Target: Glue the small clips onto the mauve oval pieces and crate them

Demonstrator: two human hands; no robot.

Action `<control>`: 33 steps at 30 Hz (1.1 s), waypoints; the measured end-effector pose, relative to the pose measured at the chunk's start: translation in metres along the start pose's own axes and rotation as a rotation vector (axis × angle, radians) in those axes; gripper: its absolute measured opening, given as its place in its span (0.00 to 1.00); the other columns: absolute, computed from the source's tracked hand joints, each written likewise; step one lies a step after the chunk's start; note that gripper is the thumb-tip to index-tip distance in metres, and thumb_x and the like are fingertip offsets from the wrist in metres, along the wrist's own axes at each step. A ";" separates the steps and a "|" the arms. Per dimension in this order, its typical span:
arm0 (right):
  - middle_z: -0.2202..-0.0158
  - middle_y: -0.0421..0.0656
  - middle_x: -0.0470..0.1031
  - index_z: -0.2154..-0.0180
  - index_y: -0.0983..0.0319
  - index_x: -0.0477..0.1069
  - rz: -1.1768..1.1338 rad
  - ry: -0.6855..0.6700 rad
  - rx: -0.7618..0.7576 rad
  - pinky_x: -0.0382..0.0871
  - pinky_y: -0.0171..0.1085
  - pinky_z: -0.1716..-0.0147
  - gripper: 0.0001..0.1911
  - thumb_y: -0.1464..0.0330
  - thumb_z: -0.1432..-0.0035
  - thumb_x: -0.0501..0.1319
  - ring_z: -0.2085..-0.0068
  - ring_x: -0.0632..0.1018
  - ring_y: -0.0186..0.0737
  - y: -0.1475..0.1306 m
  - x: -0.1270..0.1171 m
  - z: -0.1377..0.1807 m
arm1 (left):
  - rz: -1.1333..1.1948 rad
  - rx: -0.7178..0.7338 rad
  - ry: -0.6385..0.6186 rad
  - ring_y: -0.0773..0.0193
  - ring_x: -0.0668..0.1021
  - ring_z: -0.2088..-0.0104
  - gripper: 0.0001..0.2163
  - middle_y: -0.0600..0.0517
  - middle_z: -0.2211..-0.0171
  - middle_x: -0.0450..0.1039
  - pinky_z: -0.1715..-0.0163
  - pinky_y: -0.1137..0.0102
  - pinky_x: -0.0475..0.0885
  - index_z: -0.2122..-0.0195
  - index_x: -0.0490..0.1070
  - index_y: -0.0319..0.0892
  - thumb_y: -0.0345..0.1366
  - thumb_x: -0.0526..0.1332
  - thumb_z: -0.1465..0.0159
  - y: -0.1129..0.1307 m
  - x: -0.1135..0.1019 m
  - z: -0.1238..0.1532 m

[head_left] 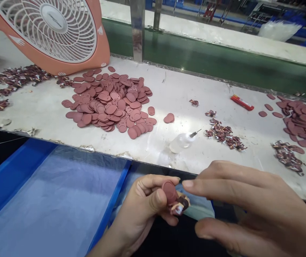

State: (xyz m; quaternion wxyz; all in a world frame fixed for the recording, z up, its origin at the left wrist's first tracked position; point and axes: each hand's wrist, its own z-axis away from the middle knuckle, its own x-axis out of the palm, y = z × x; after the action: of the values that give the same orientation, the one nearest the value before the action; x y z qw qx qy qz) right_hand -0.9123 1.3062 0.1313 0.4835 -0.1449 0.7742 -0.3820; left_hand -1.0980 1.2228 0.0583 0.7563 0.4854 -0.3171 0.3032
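Note:
My left hand (pixel 147 203) is closed, its thumb and fingers pinching a reddish-brown oval disc (pixel 169 192). Against the disc is a small painted figurine (pixel 180 205) in brown, tan and white; whether the two are joined I cannot tell. My right hand (pixel 246 203) hovers just to the right, thumb and fingers apart, with nothing visible between them. Beyond the hands, a translucent needle-tip bottle (pixel 180 143) lies on the white worktable (pixel 169 85). A large pile of similar oval discs (pixel 112 103) lies behind, to the left of the bottle.
Small figurines (pixel 222 132) lie in a cluster right of the bottle, near a red lighter-like object (pixel 242 102). More discs (pixel 305 123) and figurines (pixel 288 157) are at far right. An orange fan (pixel 101 43) stands back left. A blue-edged bin (pixel 48 210) sits below the table.

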 end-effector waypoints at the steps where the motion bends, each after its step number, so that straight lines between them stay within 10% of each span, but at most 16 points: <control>1: 0.61 0.38 0.75 0.43 0.58 0.66 0.002 -0.001 -0.005 0.71 0.22 0.59 0.20 0.71 0.36 0.63 0.62 0.76 0.27 0.000 0.002 0.002 | 0.008 0.010 -0.024 0.72 0.79 0.77 0.14 0.54 0.77 0.80 0.78 0.83 0.73 0.63 0.83 0.47 0.47 0.73 0.48 0.001 -0.001 0.001; 20: 0.69 0.40 0.76 0.55 0.61 0.72 -0.116 0.132 -0.077 0.73 0.26 0.70 0.08 0.74 0.36 0.63 0.70 0.77 0.28 0.005 0.033 -0.010 | -0.033 0.013 -0.198 0.75 0.76 0.79 0.20 0.54 0.73 0.79 0.81 0.85 0.70 0.53 0.80 0.52 0.51 0.70 0.46 0.003 -0.016 0.010; 27: 0.72 0.41 0.77 0.55 0.68 0.74 0.331 0.434 -0.130 0.70 0.32 0.76 0.12 0.80 0.42 0.64 0.74 0.74 0.32 0.012 0.073 -0.015 | -0.201 0.429 0.418 0.74 0.71 0.81 0.15 0.56 0.75 0.73 0.83 0.81 0.69 0.68 0.79 0.47 0.48 0.75 0.51 -0.007 -0.029 0.025; 33: 0.70 0.47 0.77 0.51 0.74 0.72 0.410 0.432 -0.333 0.65 0.37 0.77 0.14 0.79 0.39 0.61 0.72 0.70 0.37 0.029 0.109 -0.032 | -0.292 0.481 0.570 0.76 0.65 0.82 0.14 0.56 0.77 0.70 0.85 0.81 0.63 0.74 0.75 0.42 0.45 0.76 0.52 -0.006 -0.031 0.032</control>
State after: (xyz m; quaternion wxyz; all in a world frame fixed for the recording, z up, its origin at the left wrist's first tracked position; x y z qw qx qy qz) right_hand -0.9890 1.2753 0.0487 0.3448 0.0211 0.9235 -0.1670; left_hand -1.1180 1.1865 0.0417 0.7139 0.5848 0.0578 0.3807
